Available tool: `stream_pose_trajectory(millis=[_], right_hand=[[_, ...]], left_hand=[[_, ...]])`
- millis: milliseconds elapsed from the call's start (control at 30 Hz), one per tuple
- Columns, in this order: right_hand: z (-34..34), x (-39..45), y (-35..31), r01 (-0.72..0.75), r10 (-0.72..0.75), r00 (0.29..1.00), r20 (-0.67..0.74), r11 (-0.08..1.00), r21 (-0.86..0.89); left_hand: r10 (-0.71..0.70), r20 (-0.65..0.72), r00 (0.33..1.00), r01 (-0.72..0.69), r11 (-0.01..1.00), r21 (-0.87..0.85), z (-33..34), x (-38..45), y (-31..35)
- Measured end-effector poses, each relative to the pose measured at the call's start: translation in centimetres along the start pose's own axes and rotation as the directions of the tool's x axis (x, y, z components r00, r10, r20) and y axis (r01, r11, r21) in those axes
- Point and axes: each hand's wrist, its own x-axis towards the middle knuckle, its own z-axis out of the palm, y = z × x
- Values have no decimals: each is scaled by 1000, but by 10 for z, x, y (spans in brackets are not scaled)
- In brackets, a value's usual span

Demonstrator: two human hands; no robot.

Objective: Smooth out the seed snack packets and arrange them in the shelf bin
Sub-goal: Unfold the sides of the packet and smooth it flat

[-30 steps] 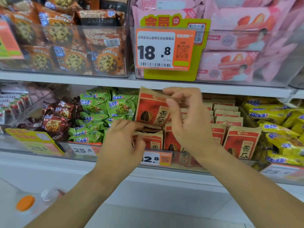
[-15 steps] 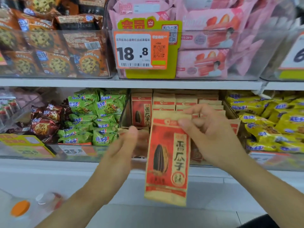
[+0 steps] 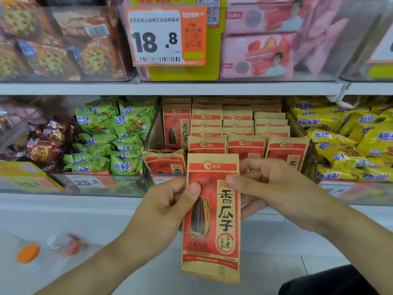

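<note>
Held item: tall red-and-tan paper seed snack packet with a black sunflower seed printed on it (image 3: 211, 218), upright, in front of the shelf, between both hands.
Left hand: left hand (image 3: 168, 206) pinches the packet's left edge, thumb on the front, fingers curled behind.
Right hand: right hand (image 3: 274, 186) pinches the packet's right edge near the top, thumb on the front, fingers behind it.
Behind the hands: clear plastic shelf bin (image 3: 154, 133) holding rows of matching red-and-tan packets (image 3: 244, 133), upright; one crumpled packet (image 3: 164, 161) leans at the front left, just above the left hand.
Left of the left hand: green snack bags (image 3: 110, 137), then dark brown snack bags (image 3: 45, 143); orange price label reading 25.8 (image 3: 91, 182).
Right of the right hand: yellow snack bags (image 3: 348, 141).
Above the hands: orange-and-white price tag reading 18.8 (image 3: 167, 36), pink boxes (image 3: 257, 54), cookie packs (image 3: 63, 43) in clear bins.
Below left: blurred clear bottle with orange cap (image 3: 28, 253).
Obscured: the held packet covers the bin's front label and part of the front row; the price label under the right wrist is blurred; the dark shape at the bottom right corner is cut off.
</note>
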Motion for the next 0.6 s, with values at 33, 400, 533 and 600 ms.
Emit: stream_pose_trajectory(millis=[33, 400, 533, 600], right_hand=[[1, -1, 2, 9, -9, 1000, -11, 1000, -16], [-11, -2, 3, -23, 27, 999, 46, 996, -86], [-13, -6, 6, -44, 55, 980, 189, 997, -66], [-13, -5, 8, -27, 31, 987, 159, 999, -28]], left_hand=[[-14, 21, 1000, 14, 1000, -6, 0, 1, -1], [-111, 255, 961, 141, 984, -104, -4, 9, -14], [-74, 175, 982, 101, 983, -152, -4, 12, -14], [-64, 246, 967, 107, 980, -167, -7, 12, -12]])
